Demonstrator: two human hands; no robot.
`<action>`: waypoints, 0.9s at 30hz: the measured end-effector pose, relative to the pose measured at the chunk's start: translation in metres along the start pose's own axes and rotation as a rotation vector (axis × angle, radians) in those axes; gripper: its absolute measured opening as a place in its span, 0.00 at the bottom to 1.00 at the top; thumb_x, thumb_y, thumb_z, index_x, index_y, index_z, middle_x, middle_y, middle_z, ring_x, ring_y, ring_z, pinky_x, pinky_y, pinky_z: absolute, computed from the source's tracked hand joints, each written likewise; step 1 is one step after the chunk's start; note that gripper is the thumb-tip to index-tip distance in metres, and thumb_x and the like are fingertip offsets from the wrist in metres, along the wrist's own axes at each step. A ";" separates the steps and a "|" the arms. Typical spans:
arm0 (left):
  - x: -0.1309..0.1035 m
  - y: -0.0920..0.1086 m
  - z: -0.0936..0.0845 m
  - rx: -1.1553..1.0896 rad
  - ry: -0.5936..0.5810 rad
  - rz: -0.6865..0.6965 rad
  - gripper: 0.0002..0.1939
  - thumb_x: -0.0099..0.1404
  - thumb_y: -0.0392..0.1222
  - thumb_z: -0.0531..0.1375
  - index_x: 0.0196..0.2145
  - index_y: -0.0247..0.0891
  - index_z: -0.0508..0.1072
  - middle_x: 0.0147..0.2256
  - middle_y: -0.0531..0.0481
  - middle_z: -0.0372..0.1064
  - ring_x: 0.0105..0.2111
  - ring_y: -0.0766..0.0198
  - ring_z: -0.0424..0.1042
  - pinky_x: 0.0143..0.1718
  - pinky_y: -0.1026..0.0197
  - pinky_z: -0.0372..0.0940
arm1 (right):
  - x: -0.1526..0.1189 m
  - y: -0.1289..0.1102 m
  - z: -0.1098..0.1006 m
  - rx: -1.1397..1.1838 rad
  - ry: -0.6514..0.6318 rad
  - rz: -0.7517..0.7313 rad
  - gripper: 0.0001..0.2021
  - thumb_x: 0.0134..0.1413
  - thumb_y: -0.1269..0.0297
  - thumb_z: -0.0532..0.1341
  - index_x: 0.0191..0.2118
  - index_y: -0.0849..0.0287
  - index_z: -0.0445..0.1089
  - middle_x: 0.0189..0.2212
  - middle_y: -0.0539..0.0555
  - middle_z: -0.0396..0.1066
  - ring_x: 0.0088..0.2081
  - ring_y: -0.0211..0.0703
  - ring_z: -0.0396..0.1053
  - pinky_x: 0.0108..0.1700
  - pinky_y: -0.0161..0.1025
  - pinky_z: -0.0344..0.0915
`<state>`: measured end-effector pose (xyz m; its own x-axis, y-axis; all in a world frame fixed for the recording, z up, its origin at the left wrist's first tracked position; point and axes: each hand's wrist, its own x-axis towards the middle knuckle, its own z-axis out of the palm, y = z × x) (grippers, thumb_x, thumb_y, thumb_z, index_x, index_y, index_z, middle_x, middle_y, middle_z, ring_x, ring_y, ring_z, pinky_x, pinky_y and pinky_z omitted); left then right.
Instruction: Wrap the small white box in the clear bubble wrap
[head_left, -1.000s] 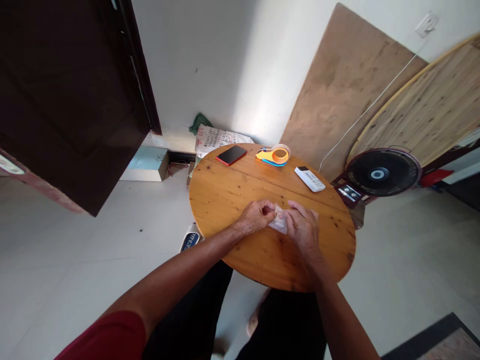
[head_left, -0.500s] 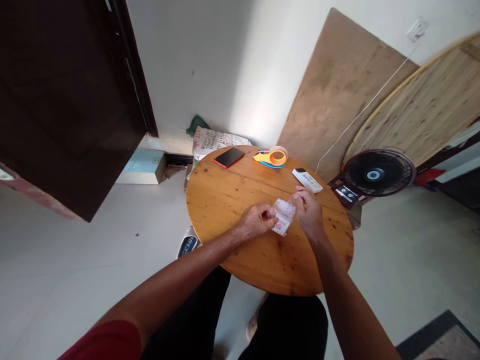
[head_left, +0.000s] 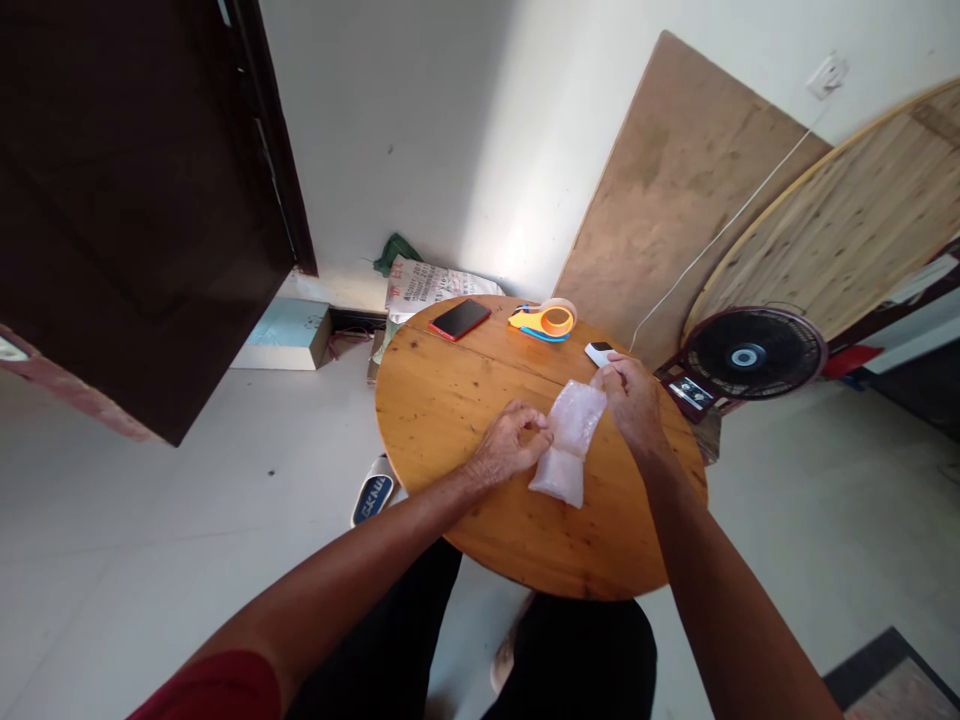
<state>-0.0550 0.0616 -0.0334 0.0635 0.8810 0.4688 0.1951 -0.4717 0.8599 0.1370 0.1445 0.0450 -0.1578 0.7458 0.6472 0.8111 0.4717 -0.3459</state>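
A strip of pinkish, translucent bubble wrap [head_left: 574, 420] lies spread over the round wooden table [head_left: 442, 400], with a crease across its middle. My left hand [head_left: 514, 440] pinches its left edge near that crease, thumb and forefinger together. At the upper right corner, my right hand [head_left: 631, 400] is closed on the wrap between thumb and fingers. Just behind the right hand lies a white object with a black end [head_left: 600, 352], partly covered by the fingers. Whether anything lies under or inside the wrap cannot be seen.
A red-edged phone [head_left: 460, 319] and an orange and blue tape dispenser [head_left: 547, 320] rest at the table's far side. A fan [head_left: 750, 355] stands right of the table, by a leaning board [head_left: 675, 190]. Printed sacks [head_left: 435, 285] lie behind; a dark door [head_left: 142, 200] stands left.
The bubble wrap has gone from a small folded bundle with a red mark showing to a longer strip. My right hand has moved right and slightly up, now covering part of the white object.
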 end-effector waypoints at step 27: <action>0.000 0.003 -0.002 0.199 -0.308 -0.074 0.21 0.57 0.44 0.61 0.47 0.35 0.73 0.38 0.45 0.69 0.43 0.56 0.66 0.46 0.56 0.62 | -0.057 -0.066 -0.005 -0.587 -0.456 0.152 0.12 0.51 0.57 0.59 0.38 0.58 0.71 0.31 0.62 0.75 0.32 0.51 0.72 0.31 0.41 0.59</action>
<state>-0.0563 0.0603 -0.0308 0.3278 0.8964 0.2983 0.3951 -0.4169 0.8186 0.0949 0.0684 0.0347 -0.1343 0.9634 0.2320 0.9890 0.1157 0.0917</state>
